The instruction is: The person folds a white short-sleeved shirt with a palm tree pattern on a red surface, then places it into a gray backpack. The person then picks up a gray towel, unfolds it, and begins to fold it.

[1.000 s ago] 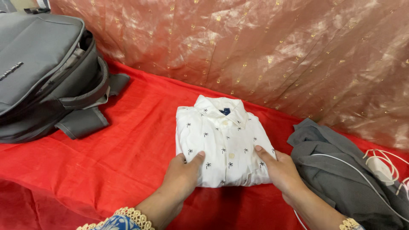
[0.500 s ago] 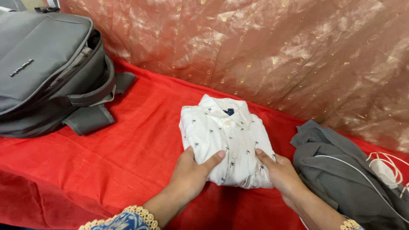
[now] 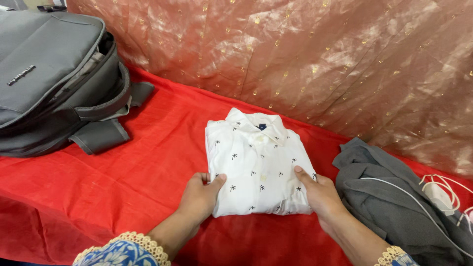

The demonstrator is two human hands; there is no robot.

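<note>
A folded white shirt [image 3: 257, 165] printed with small dark palms lies mid-worktop on the red cloth [image 3: 148, 167]. The left hand [image 3: 201, 193] has slid in from a second ago, its grip now pinching the near-left corner; the right hand [image 3: 320, 193] grips the near-right edge. A grey backpack [image 3: 54, 81] lies well left, a grey garment [image 3: 389, 197] just right.

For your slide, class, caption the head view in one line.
Both hands, left hand and right hand, grip a folded white shirt on red cloth beside a grey backpack.
</note>
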